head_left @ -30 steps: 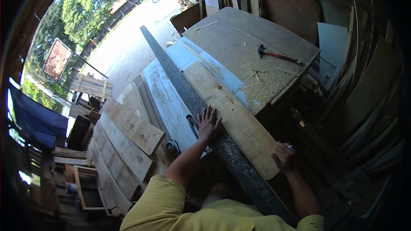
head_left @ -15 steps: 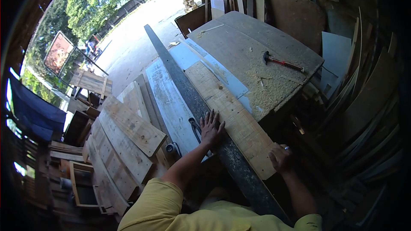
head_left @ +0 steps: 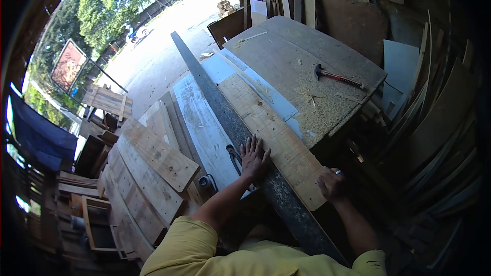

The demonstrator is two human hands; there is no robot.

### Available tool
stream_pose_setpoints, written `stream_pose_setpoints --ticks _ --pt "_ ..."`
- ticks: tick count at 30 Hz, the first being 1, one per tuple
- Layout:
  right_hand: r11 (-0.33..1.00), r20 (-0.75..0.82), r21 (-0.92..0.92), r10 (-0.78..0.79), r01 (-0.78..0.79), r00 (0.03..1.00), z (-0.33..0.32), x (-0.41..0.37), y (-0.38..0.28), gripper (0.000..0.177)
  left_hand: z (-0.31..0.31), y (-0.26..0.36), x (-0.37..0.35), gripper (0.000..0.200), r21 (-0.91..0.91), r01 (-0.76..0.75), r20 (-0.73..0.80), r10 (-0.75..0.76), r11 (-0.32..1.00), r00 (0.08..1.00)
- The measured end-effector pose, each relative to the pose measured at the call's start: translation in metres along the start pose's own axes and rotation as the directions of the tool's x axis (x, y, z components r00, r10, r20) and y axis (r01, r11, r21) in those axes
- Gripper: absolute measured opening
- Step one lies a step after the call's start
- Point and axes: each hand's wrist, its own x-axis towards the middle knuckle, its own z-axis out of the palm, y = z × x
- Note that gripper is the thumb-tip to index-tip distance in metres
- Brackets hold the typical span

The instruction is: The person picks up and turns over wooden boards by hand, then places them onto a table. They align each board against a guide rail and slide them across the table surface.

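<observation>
A pale wooden board (head_left: 279, 133) with a few knots lies against a long dark, speckled beam (head_left: 217, 102). My left hand (head_left: 254, 158) rests flat with its fingers spread, across the beam and the board's left edge. At the near right edge of the board, my right hand (head_left: 331, 183) is closed with curled fingers, seemingly gripping that edge; its fingertips are partly hidden. A ring shows on one finger. Dark-handled pliers (head_left: 233, 157) lie just left of my left hand on a whitish plank (head_left: 197, 115).
A hammer (head_left: 337, 76) with a red and black handle lies amid sawdust on the brown table (head_left: 286, 41). A tape measure (head_left: 206, 181) sits left of my forearm. Planks (head_left: 148, 163) are stacked at left; boards (head_left: 348, 15) lean at the back right.
My right hand and the wooden board have shifted slightly away and to the left along the beam. My left hand stays spread in nearly the same place.
</observation>
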Motion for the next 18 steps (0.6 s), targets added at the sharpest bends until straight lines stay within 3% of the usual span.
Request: stream_pose_setpoints --ticks 18 --pt "0.997 -0.052 -0.031 -0.070 0.068 0.996 0.022 0.037 -0.011 0.018 -0.001 -0.001 0.000 0.064 -0.023 0.006 0.029 -0.005 1.000 1.000"
